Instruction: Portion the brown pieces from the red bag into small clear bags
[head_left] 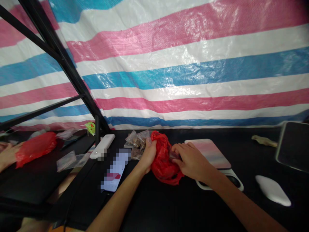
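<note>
A crumpled red plastic bag [162, 161] is between my hands over the black table. My left hand [149, 154] is closed on its left side. At the bag's right side my right hand [189, 158] is closed, thumb and fingers pinching what looks like a small clear plastic bag [174, 156] with dark contents, partly hidden by the fingers. Several small clear zip bags [137, 143] with brown bits inside lie just beyond my left hand. Under and beyond my right hand is a white kitchen scale [210, 153] with a shiny, reflecting plate.
A phone [116, 174] and a white power strip [102, 146] lie to the left. On the right are a white computer mouse [272, 190] and a dark-screened device [293, 145]. Another person's hand [8, 156] holds a red bag [36, 148] beyond the black metal frame [62, 64].
</note>
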